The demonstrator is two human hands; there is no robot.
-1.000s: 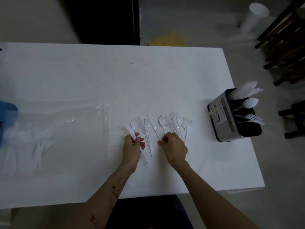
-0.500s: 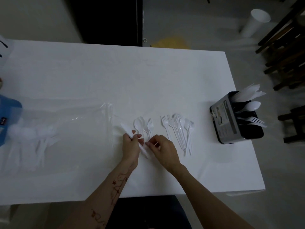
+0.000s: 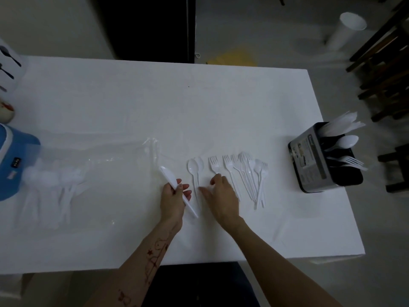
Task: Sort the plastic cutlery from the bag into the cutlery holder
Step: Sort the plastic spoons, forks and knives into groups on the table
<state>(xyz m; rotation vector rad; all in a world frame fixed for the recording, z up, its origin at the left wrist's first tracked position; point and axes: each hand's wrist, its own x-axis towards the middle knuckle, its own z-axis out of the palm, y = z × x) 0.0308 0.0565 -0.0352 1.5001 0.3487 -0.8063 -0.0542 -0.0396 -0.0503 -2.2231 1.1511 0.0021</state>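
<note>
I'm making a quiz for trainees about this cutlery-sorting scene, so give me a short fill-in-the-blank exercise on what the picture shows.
1. The left hand holds a white plastic ____.
2. The black cutlery holder stands near the table's ____ edge.
3. The spoons on the table lie to the ____ of the loose forks.
4. The clear bag lies on the table beside a ____ container.

Missing words: knife; right; left; blue

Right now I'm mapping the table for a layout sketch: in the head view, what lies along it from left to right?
Blue container → bag → knife in the left hand → spoons → right hand → forks → holder.
</note>
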